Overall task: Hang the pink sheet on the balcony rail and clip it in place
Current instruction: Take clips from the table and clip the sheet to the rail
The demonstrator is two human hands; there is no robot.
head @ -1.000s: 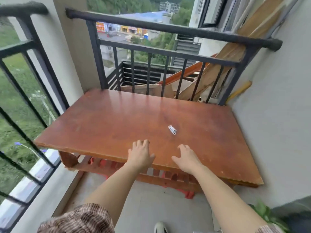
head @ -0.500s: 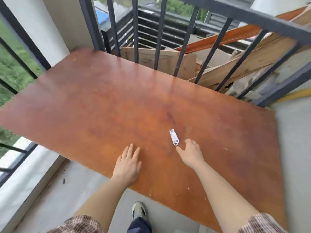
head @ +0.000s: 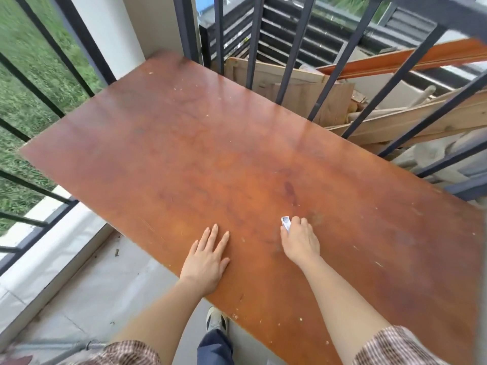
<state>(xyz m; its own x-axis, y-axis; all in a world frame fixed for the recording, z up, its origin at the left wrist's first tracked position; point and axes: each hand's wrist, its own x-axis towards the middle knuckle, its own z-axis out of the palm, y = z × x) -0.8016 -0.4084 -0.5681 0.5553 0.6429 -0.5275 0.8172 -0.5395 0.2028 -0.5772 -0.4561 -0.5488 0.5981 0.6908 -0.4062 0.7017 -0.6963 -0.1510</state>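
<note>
My right hand (head: 300, 239) is closed around a small white clip (head: 286, 223) on the reddish-brown wooden tabletop (head: 210, 154); only the clip's far end shows past my fingers. My left hand (head: 208, 256) lies flat on the tabletop near its front edge, fingers spread, holding nothing. The black metal balcony rail (head: 432, 11) runs along the far side, its bars (head: 295, 48) rising behind the table. No pink sheet is in view.
Wooden planks and boards (head: 395, 119) are stacked beyond the far bars. More black railing (head: 34, 85) borders the left side over grass. A grey concrete floor (head: 105, 280) and my shoe (head: 216, 320) lie below the table's front edge.
My head has moved closer and tilted down over the table. My right hand has reached forward and closed on the white clip. My left hand stays flat near the front edge.
</note>
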